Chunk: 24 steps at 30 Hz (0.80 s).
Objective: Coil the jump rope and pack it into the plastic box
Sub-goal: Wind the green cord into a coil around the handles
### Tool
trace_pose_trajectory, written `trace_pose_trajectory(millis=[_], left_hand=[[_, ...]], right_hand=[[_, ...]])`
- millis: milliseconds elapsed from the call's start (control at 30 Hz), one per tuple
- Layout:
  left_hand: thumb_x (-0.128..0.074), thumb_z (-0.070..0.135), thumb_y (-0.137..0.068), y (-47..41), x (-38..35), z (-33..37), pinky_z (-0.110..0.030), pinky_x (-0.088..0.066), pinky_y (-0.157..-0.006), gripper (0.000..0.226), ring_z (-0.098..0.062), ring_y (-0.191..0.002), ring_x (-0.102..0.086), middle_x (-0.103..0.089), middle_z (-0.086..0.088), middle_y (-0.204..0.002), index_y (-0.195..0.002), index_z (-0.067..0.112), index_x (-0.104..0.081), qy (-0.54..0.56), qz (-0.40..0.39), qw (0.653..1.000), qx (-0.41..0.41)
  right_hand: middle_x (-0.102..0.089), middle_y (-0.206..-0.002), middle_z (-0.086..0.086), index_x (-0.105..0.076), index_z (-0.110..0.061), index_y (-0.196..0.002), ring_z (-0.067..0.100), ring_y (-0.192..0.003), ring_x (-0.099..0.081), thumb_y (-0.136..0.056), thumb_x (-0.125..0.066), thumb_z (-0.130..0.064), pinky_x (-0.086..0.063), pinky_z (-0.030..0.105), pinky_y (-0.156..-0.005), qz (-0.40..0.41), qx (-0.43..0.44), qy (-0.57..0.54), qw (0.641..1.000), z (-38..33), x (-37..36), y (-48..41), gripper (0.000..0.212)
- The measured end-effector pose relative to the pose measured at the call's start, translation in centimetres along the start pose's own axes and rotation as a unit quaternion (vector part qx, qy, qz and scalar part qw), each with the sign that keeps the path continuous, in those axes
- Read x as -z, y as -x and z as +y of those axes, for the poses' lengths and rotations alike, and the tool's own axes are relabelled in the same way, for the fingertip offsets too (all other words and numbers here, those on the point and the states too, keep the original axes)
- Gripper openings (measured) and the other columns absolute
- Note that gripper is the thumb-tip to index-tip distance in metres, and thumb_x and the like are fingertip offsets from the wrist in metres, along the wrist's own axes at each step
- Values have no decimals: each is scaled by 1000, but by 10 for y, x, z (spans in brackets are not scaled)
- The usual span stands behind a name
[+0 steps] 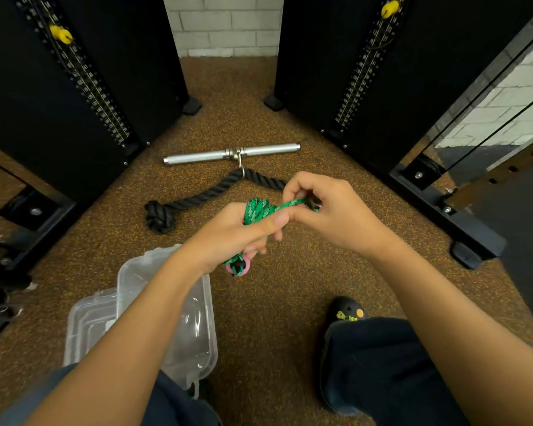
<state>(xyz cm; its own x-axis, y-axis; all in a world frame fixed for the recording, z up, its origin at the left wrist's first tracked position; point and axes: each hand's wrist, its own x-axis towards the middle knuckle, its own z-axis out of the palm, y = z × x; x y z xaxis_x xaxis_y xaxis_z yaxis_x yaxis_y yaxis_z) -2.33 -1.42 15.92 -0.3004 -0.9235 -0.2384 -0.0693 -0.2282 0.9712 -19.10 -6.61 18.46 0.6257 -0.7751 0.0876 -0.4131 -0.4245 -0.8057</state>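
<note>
The green patterned jump rope [257, 211] is bunched into a coil above the floor. My left hand [232, 235] grips the coil around its middle, and a pink handle end [238, 268] pokes out below the fist. My right hand [326, 207] pinches a strand of the same rope that leads off the top of the coil to the right. The clear plastic box [179, 342] stands open on the floor at lower left, partly hidden by my left forearm. Its clear lid [88, 325] lies beside it on the left.
A black knotted cable rope [197, 199] and a steel bar handle [231, 154] lie on the speckled brown floor beyond my hands. Black weight-stack towers [83, 72] stand left and right. My dark-trousered knees and a black shoe [346, 312] are at the bottom.
</note>
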Motion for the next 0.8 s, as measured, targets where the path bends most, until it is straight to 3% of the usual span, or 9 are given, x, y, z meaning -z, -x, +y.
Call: trace_pose_trajectory(millis=[67, 133, 267, 333, 533, 667, 800], left_hand=[[-59, 47, -75, 1, 1, 2, -18, -45, -56, 31, -6, -34, -35, -35, 10, -33, -57, 22, -59, 39, -6, 999, -7], [-54, 46, -75, 2, 1, 4, -18, -44, -55, 31, -6, -33, -33, -32, 11, -32, -54, 23, -56, 101, -12, 995, -5], [-62, 46, -75, 1, 2, 3, -19, -44, -55, 33, -5, -32, -36, -33, 11, -30, -54, 23, -55, 244, -44, 969, -18], [-64, 48, -73, 0, 4, 1, -19, -46, -54, 32, -5, -33, -39, -37, 12, -30, -56, 21, -56, 310, -64, 948, -28], [-60, 39, -76, 0, 7, 2, -17, -47, -52, 29, -3, -33, -43, -42, 8, -29, -56, 20, -56, 440, -60, 894, -66], [-47, 37, -83, 0, 12, 6, -14, -46, -53, 34, -4, -33, -43, -41, 6, -29, -55, 20, -54, 493, 8, 865, -90], [-39, 35, -89, -1, 7, 9, -16, -46, -53, 38, -4, -34, -39, -37, 7, -31, -57, 19, -52, 473, 86, 873, -84]], right_hand=[[-59, -66, -15, -58, -22, -80, 0, -59, -55, -83, -65, -21, -42, 14, -60, 7, -9, -50, 999, 2, 2, -1, 8], [-59, -67, -11, -59, -26, -81, 5, -61, -56, -86, -62, -22, -48, 28, -63, 7, -19, -96, 995, 4, 0, -3, 7], [-60, -77, 8, -61, -13, -92, 4, -66, -55, -92, -51, -15, -47, 17, -63, -7, -31, -145, 989, 4, -10, -5, 11], [-59, -77, 2, -59, -12, -93, 1, -66, -54, -94, -47, -11, -46, 12, -62, -10, -33, -175, 984, 1, -15, -5, 13], [-54, -80, 1, -52, -18, -94, 10, -65, -53, -95, -43, -12, -48, 19, -58, -23, -84, -262, 961, -2, -25, -3, 10], [-53, -82, 9, -51, -4, -104, 12, -62, -53, -95, -43, -9, -49, 22, -57, -47, -122, -249, 959, 0, -36, -2, 13], [-59, -80, 3, -53, -7, -103, 8, -65, -59, -95, -44, -10, -50, 18, -62, -53, -145, -251, 956, -1, -36, -3, 12]])
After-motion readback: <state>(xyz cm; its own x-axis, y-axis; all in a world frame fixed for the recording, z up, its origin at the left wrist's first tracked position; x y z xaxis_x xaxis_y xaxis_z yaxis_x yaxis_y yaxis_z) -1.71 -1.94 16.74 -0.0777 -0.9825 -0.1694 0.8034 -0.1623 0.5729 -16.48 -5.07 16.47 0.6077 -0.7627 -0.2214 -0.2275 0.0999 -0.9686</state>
